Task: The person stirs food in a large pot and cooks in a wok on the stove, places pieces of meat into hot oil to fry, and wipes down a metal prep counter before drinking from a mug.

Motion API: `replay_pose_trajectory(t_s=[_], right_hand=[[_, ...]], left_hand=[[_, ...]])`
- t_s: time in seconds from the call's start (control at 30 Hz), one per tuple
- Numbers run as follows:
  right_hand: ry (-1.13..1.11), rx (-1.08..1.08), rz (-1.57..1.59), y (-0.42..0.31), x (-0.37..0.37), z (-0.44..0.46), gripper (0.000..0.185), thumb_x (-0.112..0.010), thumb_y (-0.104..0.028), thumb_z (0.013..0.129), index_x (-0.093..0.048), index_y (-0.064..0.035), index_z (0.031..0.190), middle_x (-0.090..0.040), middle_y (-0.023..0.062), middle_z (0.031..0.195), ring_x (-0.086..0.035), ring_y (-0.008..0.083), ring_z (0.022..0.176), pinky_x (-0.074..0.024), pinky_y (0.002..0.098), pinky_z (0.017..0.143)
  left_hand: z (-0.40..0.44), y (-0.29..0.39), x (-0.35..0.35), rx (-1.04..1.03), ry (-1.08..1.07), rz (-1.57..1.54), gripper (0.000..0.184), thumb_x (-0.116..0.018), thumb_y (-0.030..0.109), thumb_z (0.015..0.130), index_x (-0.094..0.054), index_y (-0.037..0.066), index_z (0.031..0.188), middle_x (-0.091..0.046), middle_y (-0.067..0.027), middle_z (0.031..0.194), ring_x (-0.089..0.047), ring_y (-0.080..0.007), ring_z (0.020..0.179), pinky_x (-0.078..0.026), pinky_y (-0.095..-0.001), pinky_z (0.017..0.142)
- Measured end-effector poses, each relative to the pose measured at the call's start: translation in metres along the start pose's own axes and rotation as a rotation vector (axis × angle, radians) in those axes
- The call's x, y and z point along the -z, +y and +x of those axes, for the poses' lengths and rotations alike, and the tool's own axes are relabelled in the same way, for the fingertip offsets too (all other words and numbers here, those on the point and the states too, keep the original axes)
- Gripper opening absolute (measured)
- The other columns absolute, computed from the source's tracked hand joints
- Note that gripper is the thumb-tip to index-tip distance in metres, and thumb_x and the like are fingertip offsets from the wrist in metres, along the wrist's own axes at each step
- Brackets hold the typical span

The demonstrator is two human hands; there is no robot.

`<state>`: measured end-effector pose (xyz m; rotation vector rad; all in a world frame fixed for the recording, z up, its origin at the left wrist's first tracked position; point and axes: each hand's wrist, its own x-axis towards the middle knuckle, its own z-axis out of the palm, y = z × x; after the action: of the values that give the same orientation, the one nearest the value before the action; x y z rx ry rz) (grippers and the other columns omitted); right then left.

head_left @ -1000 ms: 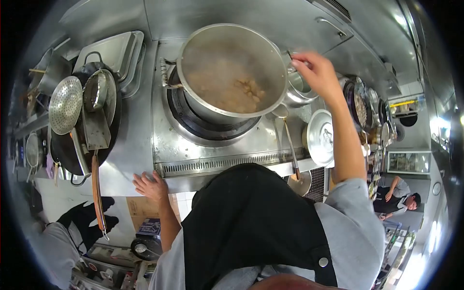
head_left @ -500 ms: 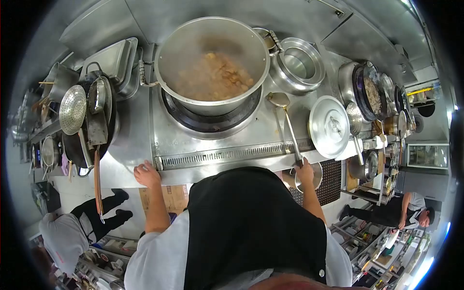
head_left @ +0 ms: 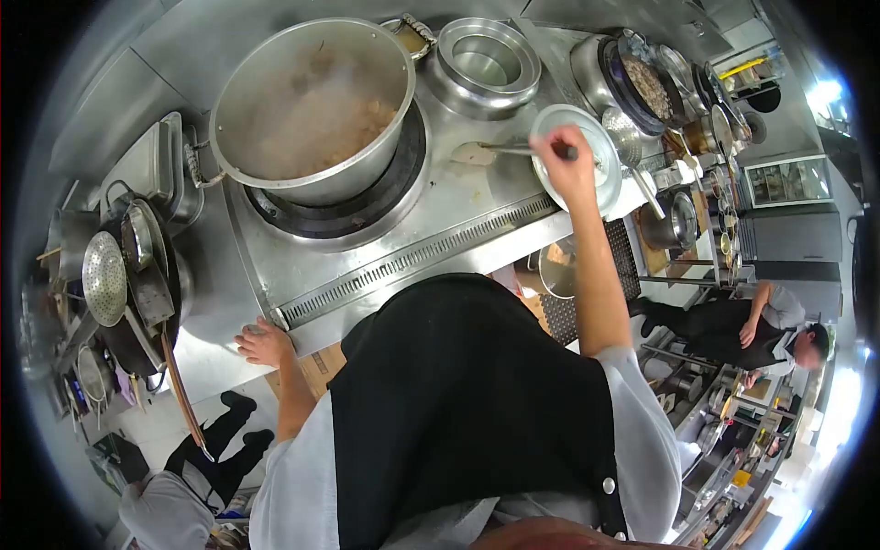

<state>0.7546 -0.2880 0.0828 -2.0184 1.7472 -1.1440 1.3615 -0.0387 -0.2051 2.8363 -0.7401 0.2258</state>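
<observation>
My right hand (head_left: 566, 165) is closed round the dark handle end of a wok spatula (head_left: 472, 153), slightly smeared by motion. The spatula lies roughly level over the steel stove top, its head pointing left toward the big pot. Directly under that hand is a round metal lid (head_left: 600, 188), partly covered by it. My left hand (head_left: 264, 344) rests on the front edge of the counter with fingers spread, holding nothing. A large two-handled pot (head_left: 376, 156) sits on the burner (head_left: 344, 225); steam blurs the brown chunks of food (head_left: 321, 151) inside.
Nested steel pots (head_left: 486, 69) stand right of the big pot. A perforated skimmer (head_left: 623, 137) lies beyond the lid. On the left, a strainer ladle (head_left: 104, 278) and pans are stacked. One person (head_left: 761, 325) stands at far right, another (head_left: 170, 513) at lower left.
My right hand has risen from the front edge to above the lid, swinging the spatula from slanted to nearly sideways. The view has turned; my left hand stays at the counter edge.
</observation>
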Motion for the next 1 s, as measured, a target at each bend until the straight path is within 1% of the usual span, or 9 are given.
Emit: replay_pose_trajectory(t_s=[0.03, 0.1, 0.17, 0.2, 0.33, 0.4, 0.53, 0.73, 1.0], right_hand=[[-0.003, 0.003, 0.001, -0.006, -0.004, 0.016, 0.028, -0.075, -0.024, 0.096, -0.067, -0.001, 0.109, -0.073, 0.0125, 0.095, -0.072, 0.0214, 0.104, -0.059, 0.033, 0.081], [0.072, -0.444, 0.732, -0.043, -0.006, 0.054, 0.031, -0.07, -0.029, 0.1, -0.064, 0.0008, 0.107, -0.072, 0.0115, 0.092, -0.073, 0.0239, 0.102, -0.0649, 0.0366, 0.074], [0.074, -0.348, 0.74, -0.044, 0.029, 0.068, 0.04, -0.066, -0.037, 0.102, -0.06, 0.0016, 0.113, -0.071, 0.0163, 0.095, -0.074, 0.0275, 0.098, -0.0673, 0.0392, 0.07], [0.082, -0.356, 0.631, -0.083, 0.054, 0.068, 0.039, -0.051, -0.041, 0.108, -0.053, -0.0063, 0.09, -0.062, 0.0118, 0.089, -0.071, 0.0304, 0.104, -0.0673, 0.0449, 0.075], [-0.122, 0.291, 0.821, -0.187, 0.154, 0.064, 0.048, -0.048, -0.048, 0.107, -0.059, -0.0048, 0.09, -0.053, 0.0109, 0.087, -0.061, 0.0373, 0.103, -0.0638, 0.063, 0.085], [-0.287, 0.519, 0.901, -0.224, 0.172, 0.076, 0.051, -0.049, -0.054, 0.106, -0.059, -0.0062, 0.089, -0.052, 0.0092, 0.085, -0.058, 0.0362, 0.102, -0.064, 0.0633, 0.084], [-0.46, 0.531, 0.961, -0.277, 0.15, 0.105, 0.053, -0.05, -0.057, 0.104, -0.056, -0.0075, 0.087, -0.049, 0.0072, 0.082, -0.056, 0.0335, 0.099, -0.0643, 0.0613, 0.086], [-1.003, 0.138, 0.899, -0.318, 0.017, 0.185, 0.047, -0.046, -0.047, 0.108, -0.05, -0.0081, 0.081, -0.042, 0.0057, 0.075, -0.053, 0.0261, 0.081, -0.0676, 0.052, 0.078], [-0.404, -0.14, 0.983, -0.264, -0.111, 0.092, 0.037, -0.064, -0.028, 0.101, -0.056, -0.0026, 0.075, -0.05, 0.0062, 0.07, -0.061, 0.021, 0.075, -0.0663, 0.0431, 0.059]], left_hand=[[0.0, -0.001, 0.001, 0.005, 0.0, 0.001, 0.06, -0.051, 0.057, 0.103, -0.053, 0.011, 0.141, -0.036, -0.0197, 0.162, -0.032, -0.0397, 0.147, -0.028, -0.0584, 0.116], [0.002, -0.005, 0.001, -0.029, -0.021, -0.026, 0.062, -0.051, 0.056, 0.103, -0.052, 0.01, 0.143, -0.036, -0.0216, 0.162, -0.031, -0.0425, 0.148, -0.026, -0.0605, 0.117], [0.002, -0.007, 0.001, -0.022, -0.008, -0.042, 0.062, -0.052, 0.055, 0.103, -0.052, 0.009, 0.143, -0.036, -0.022, 0.161, -0.031, -0.044, 0.148, -0.025, -0.0615, 0.118], [0.001, -0.008, -0.001, -0.033, 0.0, -0.062, 0.062, -0.052, 0.055, 0.103, -0.052, 0.008, 0.143, -0.037, -0.0224, 0.161, -0.03, -0.0455, 0.148, -0.024, -0.0624, 0.118], [0.003, 0.001, 0.009, -0.013, -0.01, -0.047, 0.059, -0.052, 0.05, 0.104, -0.053, 0.005, 0.142, -0.037, -0.0233, 0.161, -0.029, -0.048, 0.148, -0.022, -0.0637, 0.12], [0.005, 0.004, 0.014, 0.005, -0.026, -0.058, 0.059, -0.052, 0.049, 0.104, -0.053, 0.004, 0.142, -0.035, -0.0235, 0.162, -0.028, -0.0484, 0.149, -0.021, -0.0636, 0.121], [0.005, 0.003, 0.011, 0.006, -0.046, -0.069, 0.06, -0.052, 0.049, 0.103, -0.051, 0.004, 0.143, -0.032, -0.0234, 0.163, -0.026, -0.0489, 0.15, -0.019, -0.0638, 0.121], [0.005, 0.003, 0.011, -0.016, -0.04, -0.055, 0.06, -0.052, 0.048, 0.104, -0.049, 0.004, 0.143, -0.031, -0.0243, 0.163, -0.025, -0.0504, 0.15, -0.019, -0.0655, 0.12], [0.006, -0.001, -0.003, -0.028, 0.028, -0.018, 0.057, -0.054, 0.049, 0.102, -0.052, 0.006, 0.14, -0.034, -0.0232, 0.162, -0.031, -0.0487, 0.148, -0.024, -0.0642, 0.118]])
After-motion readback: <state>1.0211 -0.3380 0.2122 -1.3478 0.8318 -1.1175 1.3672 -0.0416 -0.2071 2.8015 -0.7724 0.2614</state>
